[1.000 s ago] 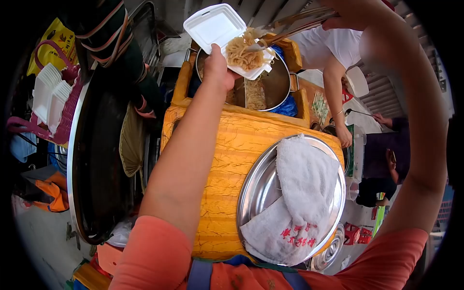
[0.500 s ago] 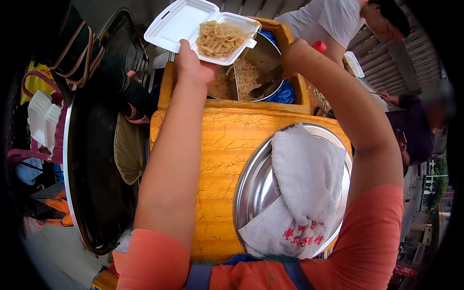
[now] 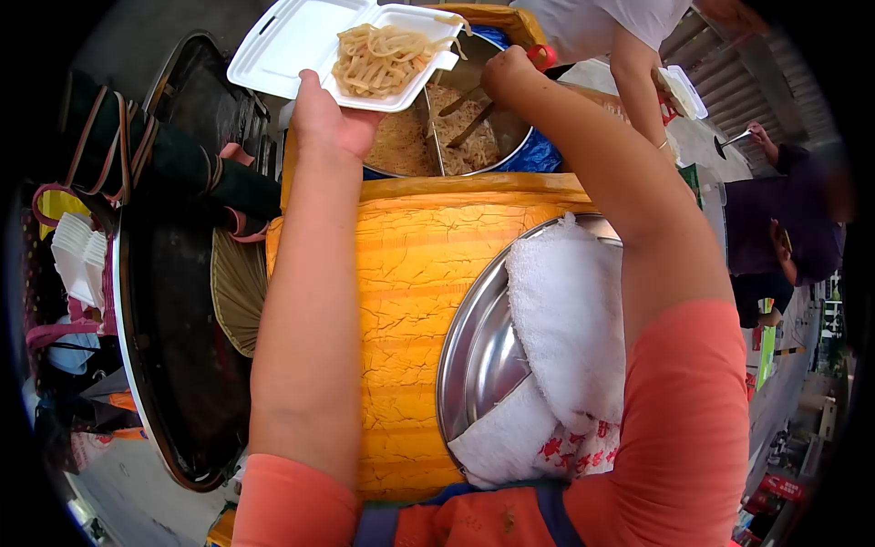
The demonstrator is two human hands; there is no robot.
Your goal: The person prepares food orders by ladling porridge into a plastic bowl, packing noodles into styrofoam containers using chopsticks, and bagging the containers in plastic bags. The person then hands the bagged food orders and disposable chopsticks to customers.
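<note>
white foam box (image 3: 293,41) of noodles (image 3: 378,62) is pinched in your left hand (image 3: 333,118), palm under and thumb over the edge, over the divided pot's (image 3: 470,68) far left side, probably to keep loose strands above the pot. your right hand (image 3: 510,77) is wrapped round the tongs (image 3: 472,125), tips parted in the pot's right compartment, while the lid folds back left of the pot, seemingly out of their way.
</note>
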